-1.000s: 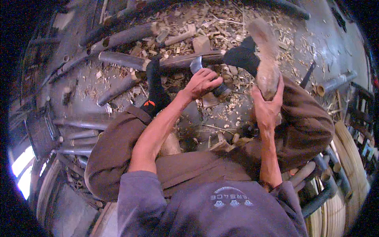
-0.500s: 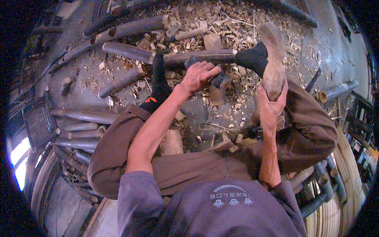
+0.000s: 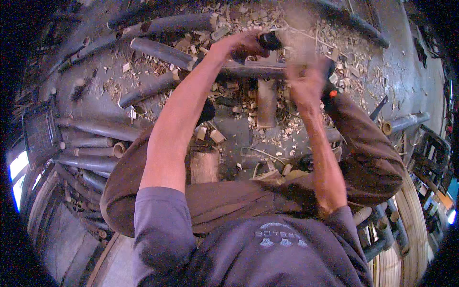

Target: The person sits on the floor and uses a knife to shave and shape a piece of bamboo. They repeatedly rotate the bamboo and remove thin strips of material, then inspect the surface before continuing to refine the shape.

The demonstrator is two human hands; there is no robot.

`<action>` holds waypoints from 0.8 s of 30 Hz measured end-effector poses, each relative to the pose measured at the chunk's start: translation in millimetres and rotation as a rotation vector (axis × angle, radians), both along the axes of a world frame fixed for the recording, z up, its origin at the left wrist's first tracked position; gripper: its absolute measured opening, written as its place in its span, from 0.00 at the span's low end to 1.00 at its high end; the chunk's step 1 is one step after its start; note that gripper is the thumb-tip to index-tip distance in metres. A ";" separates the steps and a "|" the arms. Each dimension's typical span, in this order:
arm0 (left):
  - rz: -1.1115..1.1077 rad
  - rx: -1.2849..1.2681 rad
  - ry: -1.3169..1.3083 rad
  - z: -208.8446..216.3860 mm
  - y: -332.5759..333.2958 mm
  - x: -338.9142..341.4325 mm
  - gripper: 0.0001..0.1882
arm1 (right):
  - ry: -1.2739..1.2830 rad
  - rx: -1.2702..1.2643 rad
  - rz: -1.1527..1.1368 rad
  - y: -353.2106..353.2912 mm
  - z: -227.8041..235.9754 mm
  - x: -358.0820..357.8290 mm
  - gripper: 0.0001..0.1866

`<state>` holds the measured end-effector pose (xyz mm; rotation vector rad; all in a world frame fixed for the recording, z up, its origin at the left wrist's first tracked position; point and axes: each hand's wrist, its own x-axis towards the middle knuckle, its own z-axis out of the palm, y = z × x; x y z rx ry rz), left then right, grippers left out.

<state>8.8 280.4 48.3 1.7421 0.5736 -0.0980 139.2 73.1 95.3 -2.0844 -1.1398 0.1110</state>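
Note:
My left hand (image 3: 246, 44) is closed around a dark tool with a blunt, round black end (image 3: 271, 41), above the chip-strewn floor. What kind of tool it is, I cannot make out. My right hand (image 3: 308, 88) grips a pale wooden mallet (image 3: 300, 40), smeared by motion, to the right of the dark tool. Below both hands a dark round pole (image 3: 256, 71) lies crosswise. A wooden block (image 3: 266, 103) extends from under the pole toward me.
Wood chips (image 3: 354, 62) cover the floor around the pole. Cut lengths of dark pole (image 3: 160, 52) lie at the left, with another (image 3: 406, 123) at the right. A squared wood block (image 3: 204, 165) sits by my left leg. My bent legs (image 3: 129, 191) frame the work spot.
My left hand has moved away from me, up off the block, with the dark tool in it. The mallet in my right hand has swung leftward and away. My left foot has drawn back.

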 end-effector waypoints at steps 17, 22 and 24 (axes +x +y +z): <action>-0.366 0.996 -0.301 -43.0 -108.1 -83.0 0.08 | 0.500 -0.253 -0.148 -103.2 39.8 -65.5 0.40; -0.273 1.078 -0.520 -45.8 -107.8 -85.1 0.13 | 0.673 -0.763 0.007 -164.0 23.3 -83.1 0.43; -0.321 0.886 -0.457 -51.4 -88.0 -86.0 0.14 | 0.518 -0.551 0.146 -146.3 27.7 -85.0 0.42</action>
